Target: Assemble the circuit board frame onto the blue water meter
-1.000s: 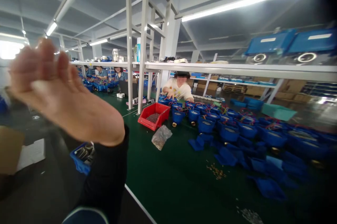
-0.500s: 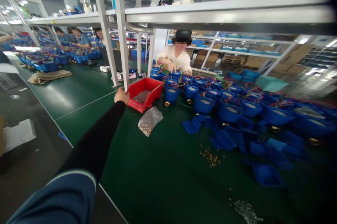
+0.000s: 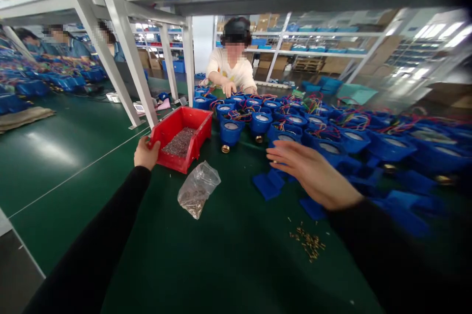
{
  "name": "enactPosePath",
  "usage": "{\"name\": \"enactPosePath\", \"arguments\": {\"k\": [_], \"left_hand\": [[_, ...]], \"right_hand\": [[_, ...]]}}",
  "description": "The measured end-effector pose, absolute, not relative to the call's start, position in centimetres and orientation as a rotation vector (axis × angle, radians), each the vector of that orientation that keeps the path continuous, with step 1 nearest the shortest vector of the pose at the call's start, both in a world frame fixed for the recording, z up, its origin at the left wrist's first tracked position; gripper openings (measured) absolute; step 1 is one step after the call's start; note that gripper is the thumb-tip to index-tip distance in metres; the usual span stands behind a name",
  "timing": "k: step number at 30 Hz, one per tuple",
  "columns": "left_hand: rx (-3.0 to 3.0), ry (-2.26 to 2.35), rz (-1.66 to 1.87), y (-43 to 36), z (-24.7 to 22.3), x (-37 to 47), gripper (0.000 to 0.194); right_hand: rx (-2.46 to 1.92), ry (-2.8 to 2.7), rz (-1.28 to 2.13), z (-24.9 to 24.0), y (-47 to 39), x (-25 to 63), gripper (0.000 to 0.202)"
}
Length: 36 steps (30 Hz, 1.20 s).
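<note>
Green bench (image 3: 236, 265): plastic bag (image 3: 197, 188) beside red bin (image 3: 179, 138) (left-held).

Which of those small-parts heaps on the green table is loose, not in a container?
The little brass-coloured scatter lying bare on the mat, below the right hand. The others sit in the red bin or the clear bag.
</note>
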<state>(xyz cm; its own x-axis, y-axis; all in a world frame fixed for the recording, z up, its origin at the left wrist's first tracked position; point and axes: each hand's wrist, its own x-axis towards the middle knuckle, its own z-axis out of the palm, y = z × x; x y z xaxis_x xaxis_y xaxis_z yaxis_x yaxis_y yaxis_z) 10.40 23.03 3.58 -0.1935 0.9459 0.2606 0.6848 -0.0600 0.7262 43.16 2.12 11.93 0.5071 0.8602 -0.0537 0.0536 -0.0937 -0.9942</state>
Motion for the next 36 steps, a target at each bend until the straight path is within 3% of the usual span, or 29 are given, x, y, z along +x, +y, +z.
{"name": "enactPosePath", "arguments": {"k": [3, 6, 8, 16, 21, 27, 32, 36], "left_hand": [[1.817, 1.718, 1.310, 17.2, 3.8, 9.9, 0.052], [1.925, 1.486, 1.527, 11.9, 2.9, 9.0, 0.042], [2.054, 1.486, 1.479, 10.5, 2.1, 8.4, 0.039], [2.259, 1.520, 1.540, 11.9, 2.3, 7.2, 0.035], [2.203, 1.515, 1.639, 11.7, 2.7, 6.2, 0.035], [2.067, 1.333, 1.564, 10.3, 3.7, 8.1, 0.035], [1.605, 0.794, 1.124, 3.1, 6.1, 14.9, 0.034], [1.492, 0.580, 0.797, -2.7, 6.2, 19.9, 0.043]], "right_hand": [[-1.566, -0.643, 0.951, 9.3, 10.6, 43.0, 0.024], [-1.561, -0.494, 0.976, 6.5, 18.0, 43.5, 0.030], [-1.510, -0.444, 1.011, 5.0, 21.2, 43.8, 0.031], [-1.379, -0.323, 1.068, 3.4, 22.4, 43.6, 0.027], [-1.309, -0.361, 1.009, 7.4, 16.7, 43.3, 0.024], [-1.201, -0.417, 0.987, 12.1, 0.7, 40.9, 0.016], [-1.192, -0.306, 1.034, 9.6, -13.7, 36.1, 0.023], [-1.163, -0.234, 1.063, 6.1, -19.8, 31.5, 0.027]]}}
